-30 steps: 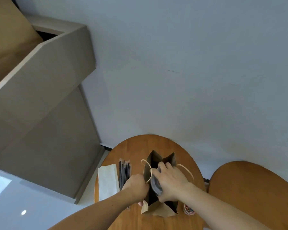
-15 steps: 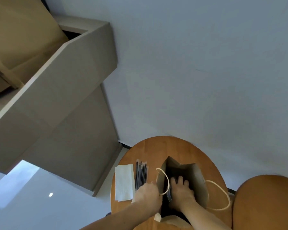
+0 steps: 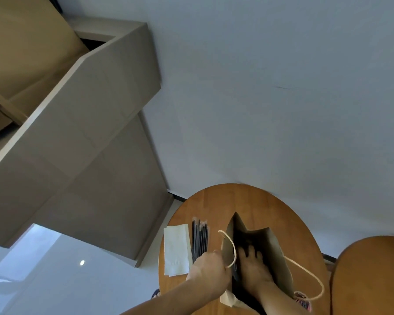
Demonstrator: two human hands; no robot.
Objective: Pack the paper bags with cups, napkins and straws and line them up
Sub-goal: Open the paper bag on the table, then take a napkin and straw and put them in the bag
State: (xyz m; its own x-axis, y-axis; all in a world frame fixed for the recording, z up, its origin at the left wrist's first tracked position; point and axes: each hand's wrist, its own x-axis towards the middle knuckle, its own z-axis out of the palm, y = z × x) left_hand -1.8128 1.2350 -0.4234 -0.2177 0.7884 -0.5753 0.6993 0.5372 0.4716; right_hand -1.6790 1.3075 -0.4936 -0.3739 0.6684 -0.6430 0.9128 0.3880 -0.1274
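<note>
Our right hand point(image 3: 254, 269) sunk wrist-deep in the open paper bag point(image 3: 274, 258) at the bench's point(image 3: 248, 201) near edge, its fingers point(image 3: 250, 252) spread, grip unclear, our left hand point(image 3: 208, 268) pinching the bag's near rim, straws point(image 3: 200, 238) and napkins point(image 3: 176, 248) just beyond, toward the left edge.

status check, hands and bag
Left hand gripping bag edge. Right hand inside bag, hold unseen. Napkins, straws on table. Nothing blocking.

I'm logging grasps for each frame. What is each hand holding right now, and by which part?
The left hand grips the paper bag at its near-left rim, by the handle loop. The right hand is deep inside the bag; whether it holds anything cannot be told.
</note>
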